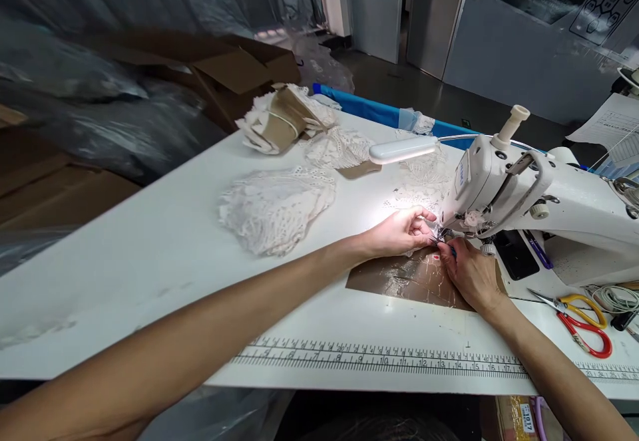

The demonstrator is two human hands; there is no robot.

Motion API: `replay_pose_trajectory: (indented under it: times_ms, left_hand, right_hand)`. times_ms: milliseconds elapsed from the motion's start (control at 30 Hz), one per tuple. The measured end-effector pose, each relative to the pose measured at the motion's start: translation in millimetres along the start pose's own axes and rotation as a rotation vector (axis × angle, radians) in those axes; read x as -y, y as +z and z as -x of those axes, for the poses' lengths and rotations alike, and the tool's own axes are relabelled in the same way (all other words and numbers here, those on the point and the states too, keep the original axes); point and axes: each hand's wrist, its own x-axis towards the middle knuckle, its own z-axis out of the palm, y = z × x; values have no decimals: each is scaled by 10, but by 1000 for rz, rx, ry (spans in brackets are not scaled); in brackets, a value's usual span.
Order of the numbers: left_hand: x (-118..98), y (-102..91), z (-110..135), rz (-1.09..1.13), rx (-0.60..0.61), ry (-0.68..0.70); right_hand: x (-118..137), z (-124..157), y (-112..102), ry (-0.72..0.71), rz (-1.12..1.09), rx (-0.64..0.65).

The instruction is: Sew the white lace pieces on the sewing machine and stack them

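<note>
My left hand (407, 230) is pinched closed at the needle area of a white sewing machine (466, 185), its fingertips on a piece of white lace (435, 228). Right beside it, my right hand (472, 269) is closed around small thread snips (453, 251); a bit of blue handle and a dark tip pointing left show between the fingers. Both hands rest over a brown sheet (394, 275) on the table. More lace (422, 191) spreads behind the needle under the lamp light. The fingers partly hide the lace and the snips.
A fanned lace stack (279, 208) and a tied lace bundle (284, 122) lie left on the white table (164, 275). Right of my hands are a black phone (516, 255), purple-handled snips (539, 249) and red-and-yellow scissors (582, 321). A lamp (404, 149) juts out leftward. Cardboard boxes (234, 68) stand behind.
</note>
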Motion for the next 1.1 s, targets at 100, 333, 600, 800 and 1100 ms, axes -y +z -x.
replay_pose_trajectory:
  times_ms: [100,333,600,800,1100]
  left_hand:
    - [-6,-8,-3,-1,19,9]
    - [-134,20,1,76,-6,-166]
    - [-241,47,2,134,-41,-271]
    - [-147,61,5,80,7,-178]
    - [-634,-164,256,-787,4,260]
  right_hand:
    - [46,-43,-12,-10,-12,-7]
    - [47,-70,21,-5,-8,-3]
    - [53,-57,46,15,-20,7]
    - [68,-95,79,-52,21,-84]
    - [-249,302,-224,-365,-252,-233]
